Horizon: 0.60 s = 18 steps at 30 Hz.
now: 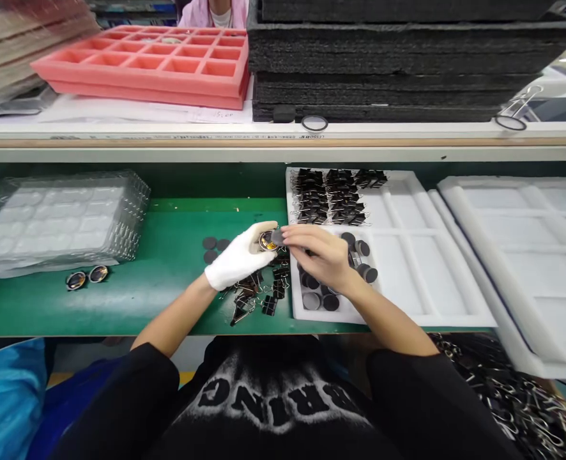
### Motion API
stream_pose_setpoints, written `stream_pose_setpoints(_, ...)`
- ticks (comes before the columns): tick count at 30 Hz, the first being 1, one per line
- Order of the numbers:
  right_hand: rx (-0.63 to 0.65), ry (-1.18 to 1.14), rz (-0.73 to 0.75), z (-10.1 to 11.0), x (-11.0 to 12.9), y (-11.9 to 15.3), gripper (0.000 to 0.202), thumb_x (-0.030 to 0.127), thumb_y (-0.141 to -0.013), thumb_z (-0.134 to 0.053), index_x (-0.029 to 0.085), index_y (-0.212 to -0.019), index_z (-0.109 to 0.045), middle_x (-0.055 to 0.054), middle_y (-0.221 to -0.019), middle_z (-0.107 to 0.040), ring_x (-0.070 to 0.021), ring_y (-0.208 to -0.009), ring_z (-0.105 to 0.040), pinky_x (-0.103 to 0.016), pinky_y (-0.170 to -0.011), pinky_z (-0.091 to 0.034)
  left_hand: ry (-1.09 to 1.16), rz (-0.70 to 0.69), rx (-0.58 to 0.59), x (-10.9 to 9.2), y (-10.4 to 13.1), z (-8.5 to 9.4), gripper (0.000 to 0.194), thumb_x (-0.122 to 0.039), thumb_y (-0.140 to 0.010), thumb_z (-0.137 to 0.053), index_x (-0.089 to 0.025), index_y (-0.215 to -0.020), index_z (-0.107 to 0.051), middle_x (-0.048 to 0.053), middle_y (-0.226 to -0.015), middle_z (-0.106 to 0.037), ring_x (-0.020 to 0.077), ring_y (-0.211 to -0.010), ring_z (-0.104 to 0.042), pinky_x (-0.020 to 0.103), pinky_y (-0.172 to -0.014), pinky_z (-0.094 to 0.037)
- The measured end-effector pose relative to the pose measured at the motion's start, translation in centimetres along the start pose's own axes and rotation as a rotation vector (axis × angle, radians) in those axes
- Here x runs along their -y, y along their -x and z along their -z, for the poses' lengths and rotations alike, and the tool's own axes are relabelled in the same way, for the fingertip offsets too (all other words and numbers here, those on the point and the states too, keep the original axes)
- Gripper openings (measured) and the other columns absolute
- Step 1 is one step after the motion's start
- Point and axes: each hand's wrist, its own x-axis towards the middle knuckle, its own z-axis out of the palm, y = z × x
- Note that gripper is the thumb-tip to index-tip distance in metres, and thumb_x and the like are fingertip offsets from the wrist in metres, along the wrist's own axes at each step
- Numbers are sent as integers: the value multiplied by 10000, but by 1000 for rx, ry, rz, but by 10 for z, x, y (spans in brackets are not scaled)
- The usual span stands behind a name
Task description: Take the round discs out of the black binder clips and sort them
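My left hand [244,252], in a white glove, is closed around a small round metal-rimmed part [266,241] with a shiny amber inside. Pinched in the bare fingers of my right hand [319,252] is a dark grey disc [277,237], held over the right side of that part. Below my hands lies a heap of black binder clips [249,297] on the green bench. Several dark discs [210,243] rest just left of the glove. More grey and black discs [331,301] sit in the white tray under my right forearm.
The white foam tray [395,281] also holds rows of binder clips [335,195]. Clear plastic trays [62,220] are stacked at left, near two round parts [86,278]. A shelf [168,153] crosses behind, carrying pink foam [144,83] and black foam [383,70]. A person [216,13] is beyond.
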Motion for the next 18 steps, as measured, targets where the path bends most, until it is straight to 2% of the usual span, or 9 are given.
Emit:
stream_pose_setpoints(2, 66, 104, 139, -5, -4, 4, 282, 50, -980, -644, 251, -1132, -770, -67, -1108, -832, -240, -1096, -795, -429, -899, -696, -11, -18, -2, 3, 2, -3, 645, -311, -905, -730, -202, -1501, -507, 151, -1509, -630, 315, -1393, -627, 480, -1169, -556)
stream_pose_setpoints(5, 161, 258, 240, -5, -11, 10, 266, 66, -975, -669, 255, -1135, -766, -52, -1133, -839, -254, -1105, -790, -428, -834, -665, -33, -13, 7, 6, 7, -4, 667, -304, -921, -710, -197, -1536, -471, 162, -1566, -581, 320, -1437, -594, 481, -1195, -539)
stream_pose_setpoints(9, 283, 375, 280, -3, -16, 17, 308, 81, -943, -676, 265, -1175, -762, -51, -1224, -819, -280, -1064, -787, -453, -780, -602, -57, -20, 8, 5, 11, -4, 688, -378, -979, -656, -220, -1597, -397, 164, -1689, -448, 317, -1543, -486, 470, -1245, -492)
stream_pose_setpoints(11, 278, 331, 232, -4, -15, 20, 331, 79, -925, -677, 269, -1184, -758, -54, -1217, -821, -293, -1046, -781, -475, -785, -597, -102, -3, -24, 5, 11, -4, 623, -410, -1027, -584, -210, -1591, -412, 165, -1679, -464, 298, -1500, -537, 448, -1214, -520)
stream_pose_setpoints(13, 215, 203, 66, -7, -13, 23, 301, 106, -923, -692, 276, -1160, -768, -67, -1193, -820, -293, -1069, -765, -496, -846, -614, -127, 37, -64, 5, 12, -6, 553, -412, -1066, -494, -177, -1565, -449, 177, -1548, -602, 254, -1280, -703, 405, -1075, -612)
stream_pose_setpoints(15, 126, 15, -217, -10, -10, 24, 275, 187, -922, -743, 275, -1180, -773, -99, -1207, -791, -282, -1082, -747, -480, -870, -638, -164, 48, -82, 6, 14, -10, 530, -400, -1086, -433, -156, -1556, -462, 163, -1373, -715, 199, -990, -779, 364, -907, -661)
stream_pose_setpoints(16, 110, -109, -382, -11, -8, 25, 310, 239, -913, -777, 276, -1220, -766, -110, -1224, -772, -275, -1075, -742, -463, -853, -651, -210, 24, -86, 6, 16, -12, 528, -396, -1092, -417, -157, -1561, -462, 153, -1327, -738, 188, -917, -781, 359, -871, -664)
stream_pose_setpoints(18, 149, -404, -686, -13, -5, 24, 440, 326, -873, -840, 280, -1300, -744, -109, -1229, -749, -256, -1027, -744, -415, -780, -667, -365, -78, -98, 5, 19, -17, 524, -393, -1099, -401, -168, -1567, -467, 158, -1374, -724, 215, -1000, -784, 390, -933, -654)
